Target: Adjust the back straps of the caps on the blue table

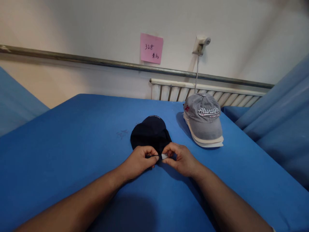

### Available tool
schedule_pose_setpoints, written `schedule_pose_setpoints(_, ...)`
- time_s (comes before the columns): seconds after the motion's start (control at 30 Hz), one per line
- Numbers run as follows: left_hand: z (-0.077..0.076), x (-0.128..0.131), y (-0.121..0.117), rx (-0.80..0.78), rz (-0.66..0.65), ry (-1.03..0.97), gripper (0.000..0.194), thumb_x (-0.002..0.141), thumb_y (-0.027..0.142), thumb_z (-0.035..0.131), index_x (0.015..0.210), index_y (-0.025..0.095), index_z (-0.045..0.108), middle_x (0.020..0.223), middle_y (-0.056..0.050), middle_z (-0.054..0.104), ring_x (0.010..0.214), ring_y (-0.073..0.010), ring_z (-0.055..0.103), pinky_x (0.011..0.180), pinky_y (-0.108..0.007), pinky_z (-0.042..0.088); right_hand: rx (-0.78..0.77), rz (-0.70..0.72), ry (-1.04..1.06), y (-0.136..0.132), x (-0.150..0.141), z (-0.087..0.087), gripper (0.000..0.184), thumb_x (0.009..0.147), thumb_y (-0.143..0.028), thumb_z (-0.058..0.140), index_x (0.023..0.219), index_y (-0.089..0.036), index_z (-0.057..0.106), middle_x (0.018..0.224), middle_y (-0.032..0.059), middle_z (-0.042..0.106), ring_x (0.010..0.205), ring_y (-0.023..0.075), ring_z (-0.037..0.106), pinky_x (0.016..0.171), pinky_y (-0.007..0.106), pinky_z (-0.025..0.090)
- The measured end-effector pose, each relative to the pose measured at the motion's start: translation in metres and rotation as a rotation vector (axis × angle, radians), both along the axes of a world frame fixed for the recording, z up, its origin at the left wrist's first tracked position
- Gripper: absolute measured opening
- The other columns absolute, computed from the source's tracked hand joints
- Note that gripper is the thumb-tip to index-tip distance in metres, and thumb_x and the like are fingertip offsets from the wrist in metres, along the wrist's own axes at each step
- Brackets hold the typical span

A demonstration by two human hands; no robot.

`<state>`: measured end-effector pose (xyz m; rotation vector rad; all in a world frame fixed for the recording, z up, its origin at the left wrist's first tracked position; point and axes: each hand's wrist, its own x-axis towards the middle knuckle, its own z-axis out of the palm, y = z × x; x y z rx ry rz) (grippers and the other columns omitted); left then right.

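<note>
A black baseball cap (151,132) lies on the blue-covered table (79,145), its brim turned away from me and small white lettering at the far edge. My left hand (143,161) pinches the near edge of the cap, at its back, between thumb and fingers. Just beside it, my right hand (180,158) is closed on a small pale grey-white piece (164,156) at the same back edge, which looks like part of the cap's strap. Only a narrow gap parts the two hands' fingertips.
Stacked grey and cream caps (204,119) sit at the back right. Behind the table are a radiator (169,92), a metal rail (108,63), a wall socket with a cable (200,45) and a pink note (151,48). Blue curtains (285,122) hang at both sides.
</note>
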<state>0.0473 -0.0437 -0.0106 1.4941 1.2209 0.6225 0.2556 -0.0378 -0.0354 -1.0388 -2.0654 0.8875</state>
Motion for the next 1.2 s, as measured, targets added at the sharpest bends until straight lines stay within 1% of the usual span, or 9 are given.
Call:
schedule_pose_setpoints(0.2,-0.0003,-0.0003,-0.0007,-0.009,0.001,-0.008,0.022,0.077,0.039,0.064,0.076,0.016,0.066,0.057,0.001,0.061,0.052,-0.0115,0.051,0.052,-0.024,0.036,-0.004,0.012,-0.001,-0.0018,-0.0033,0.0029,0.017,0.079,-0.01,0.071,0.088,-0.023,0.064,0.082,-0.0022,0.063,0.075,0.0134,0.058,0.072,0.027,0.046)
schedule_pose_setpoints(0.43,0.0008,-0.0004,0.0008,0.003,-0.006,0.015,0.021,0.076,0.038,0.064,0.074,0.017,0.065,0.057,0.001,0.062,0.053,-0.0116,0.051,0.053,-0.025,0.037,-0.021,-0.002,-0.003,-0.0026,-0.0039,0.0039,0.015,0.079,-0.013,0.072,0.088,-0.023,0.064,0.078,-0.0026,0.063,0.073,0.0133,0.057,0.069,0.026,0.045)
schedule_pose_setpoints(0.73,-0.0005,-0.0021,0.0024,-0.029,0.014,-0.046,0.02,0.076,0.037,0.066,0.076,0.017,0.065,0.058,0.002,0.062,0.055,-0.0118,0.055,0.057,-0.025,0.04,-0.043,-0.057,0.066,0.0005,-0.0031,0.0016,0.015,0.079,-0.013,0.072,0.088,-0.022,0.064,0.076,-0.0037,0.062,0.071,0.0122,0.057,0.067,0.025,0.045)
schedule_pose_setpoints(0.97,0.0002,-0.0028,0.0025,-0.068,0.047,-0.135,0.023,0.074,0.038,0.07,0.078,0.015,0.066,0.06,0.001,0.064,0.057,-0.0116,0.056,0.06,-0.026,0.042,-0.099,-0.054,0.094,-0.0004,-0.0037,0.0016,0.013,0.08,-0.015,0.072,0.087,-0.022,0.064,0.076,-0.0033,0.062,0.07,0.0119,0.057,0.065,0.024,0.045)
schedule_pose_setpoints(1.2,-0.0041,-0.0013,0.0027,-0.067,-0.008,-0.129,0.023,0.076,0.038,0.069,0.079,0.015,0.068,0.061,0.001,0.064,0.058,-0.0118,0.056,0.059,-0.025,0.041,-0.109,-0.024,0.087,-0.0013,-0.0038,0.0015,0.013,0.079,-0.013,0.071,0.086,-0.021,0.065,0.078,-0.0028,0.063,0.071,0.0116,0.057,0.067,0.024,0.045)
